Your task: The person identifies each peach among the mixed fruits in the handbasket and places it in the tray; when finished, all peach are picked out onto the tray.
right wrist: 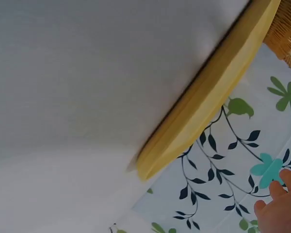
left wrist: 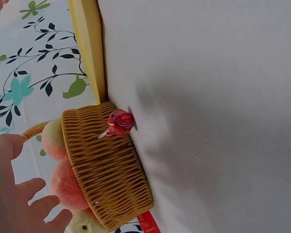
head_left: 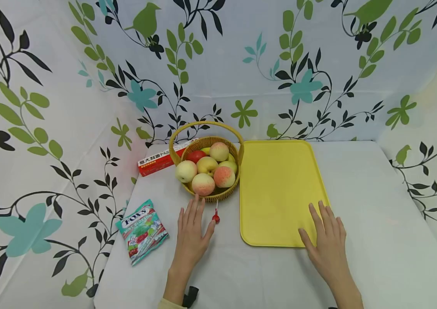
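Note:
My left hand (head_left: 192,240) is held over the white table with its fingers extended, just in front of a wicker basket (head_left: 218,198) of fruit. Beside its thumb lies a lollipop in a red wrapper (head_left: 216,219), its white stick pointing at the basket; the left wrist view shows this lollipop (left wrist: 121,122) close to the woven side. My right hand (head_left: 327,249) has its fingers spread at the near right corner of a yellow tray (head_left: 280,193); whether it touches the rim I cannot tell. Neither hand holds anything.
Peaches (head_left: 203,184), pale apples and a red fruit (head_left: 196,156) fill the basket, whose tall handle (head_left: 207,123) arches above. Behind it lies a red pasta box (head_left: 156,164). A bag of Fox's candy (head_left: 143,232) rests at the left. Patterned cloth hangs around the table.

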The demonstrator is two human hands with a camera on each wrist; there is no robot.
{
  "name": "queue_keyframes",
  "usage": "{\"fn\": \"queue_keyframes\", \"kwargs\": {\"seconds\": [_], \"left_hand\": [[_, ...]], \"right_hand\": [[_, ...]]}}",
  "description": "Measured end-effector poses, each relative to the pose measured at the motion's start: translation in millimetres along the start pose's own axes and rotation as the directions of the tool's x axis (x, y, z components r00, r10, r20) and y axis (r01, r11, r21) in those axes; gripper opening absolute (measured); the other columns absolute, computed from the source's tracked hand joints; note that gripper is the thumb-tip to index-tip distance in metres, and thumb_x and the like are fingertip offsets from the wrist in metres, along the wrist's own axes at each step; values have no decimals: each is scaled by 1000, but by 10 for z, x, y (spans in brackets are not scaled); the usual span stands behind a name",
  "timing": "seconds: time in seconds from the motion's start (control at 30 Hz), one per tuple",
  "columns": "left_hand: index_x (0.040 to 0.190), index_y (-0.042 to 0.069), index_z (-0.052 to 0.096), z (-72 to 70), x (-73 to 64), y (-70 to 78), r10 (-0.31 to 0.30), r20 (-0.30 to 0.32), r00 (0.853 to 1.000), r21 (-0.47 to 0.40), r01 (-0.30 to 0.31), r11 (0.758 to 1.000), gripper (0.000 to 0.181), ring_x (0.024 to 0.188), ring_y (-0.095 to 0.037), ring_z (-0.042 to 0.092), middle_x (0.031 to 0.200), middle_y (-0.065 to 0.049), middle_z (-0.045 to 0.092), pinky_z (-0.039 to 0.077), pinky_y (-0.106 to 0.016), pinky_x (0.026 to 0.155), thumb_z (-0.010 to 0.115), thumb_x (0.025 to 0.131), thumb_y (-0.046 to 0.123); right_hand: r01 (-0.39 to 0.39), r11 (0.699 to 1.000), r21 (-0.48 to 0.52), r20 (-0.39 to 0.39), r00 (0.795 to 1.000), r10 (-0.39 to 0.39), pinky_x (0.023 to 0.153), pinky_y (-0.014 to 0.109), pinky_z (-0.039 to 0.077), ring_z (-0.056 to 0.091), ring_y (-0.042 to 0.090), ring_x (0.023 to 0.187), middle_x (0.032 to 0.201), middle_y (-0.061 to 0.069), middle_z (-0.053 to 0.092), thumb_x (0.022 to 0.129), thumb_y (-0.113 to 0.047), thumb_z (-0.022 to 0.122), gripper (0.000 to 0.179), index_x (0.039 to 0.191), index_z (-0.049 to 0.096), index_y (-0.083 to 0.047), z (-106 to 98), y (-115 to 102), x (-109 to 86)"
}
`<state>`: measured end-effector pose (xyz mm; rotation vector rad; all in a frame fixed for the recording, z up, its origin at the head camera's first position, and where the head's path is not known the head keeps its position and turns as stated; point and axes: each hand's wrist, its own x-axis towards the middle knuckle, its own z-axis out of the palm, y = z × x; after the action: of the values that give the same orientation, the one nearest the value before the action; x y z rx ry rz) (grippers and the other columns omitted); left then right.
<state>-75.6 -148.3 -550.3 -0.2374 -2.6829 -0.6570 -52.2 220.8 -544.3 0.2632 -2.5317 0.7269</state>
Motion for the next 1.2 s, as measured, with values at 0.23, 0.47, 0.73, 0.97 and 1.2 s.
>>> {"fn": "queue_keyframes", "kwargs": {"seconds": [0.23, 0.47, 0.73, 0.97, 1.2], "left_hand": [[161, 14, 36, 38, -63, -20, -18, 42, 999, 1, 18, 1000, 71, 155, -35, 33, 170, -8, 31, 19, -61, 126, 65, 100, 39], [163, 21, 31, -15, -86, -50, -66, 75, 995, 6, 66, 998, 72, 159, -30, 25, 172, -4, 25, 16, -61, 127, 58, 102, 48], [163, 21, 31, -73, -148, -109, -93, 71, 993, 15, 92, 996, 71, 159, -32, 24, 172, -6, 26, 14, -61, 128, 55, 103, 49], [163, 21, 31, -177, -207, -203, -116, 64, 991, 20, 115, 993, 70, 160, -31, 23, 173, -3, 24, 13, -61, 128, 54, 103, 50], [163, 22, 31, -237, -251, -271, -139, 46, 989, 41, 137, 990, 70, 160, -30, 24, 172, -4, 25, 14, -61, 127, 56, 103, 48]], "right_hand": [[97, 995, 7, 44, 994, -97, 120, 69, 19, 30, 44, 152, 165, 20, 34, 98, -40, 64, 71, 159, 39, -14, 204, -146, 363], [151, 988, -3, 171, 974, -149, 124, 67, 13, 21, 42, 157, 171, 16, 23, 92, -53, 68, 86, 163, 29, -26, 483, -373, 707], [273, 962, -6, 291, 921, -260, 127, 63, 13, 19, 39, 159, 173, 11, 20, 93, -56, 66, 86, 164, 26, -30, 890, -680, 1204], [320, 947, 26, 377, 874, -305, 129, 60, 14, 18, 36, 160, 173, 9, 20, 94, -60, 63, 82, 163, 29, -28, 1262, -994, 1541], [364, 929, 61, 401, 844, -357, 128, 62, 18, 21, 41, 158, 172, 12, 23, 94, -59, 65, 82, 162, 32, -26, 1542, -1168, 1702]]}}
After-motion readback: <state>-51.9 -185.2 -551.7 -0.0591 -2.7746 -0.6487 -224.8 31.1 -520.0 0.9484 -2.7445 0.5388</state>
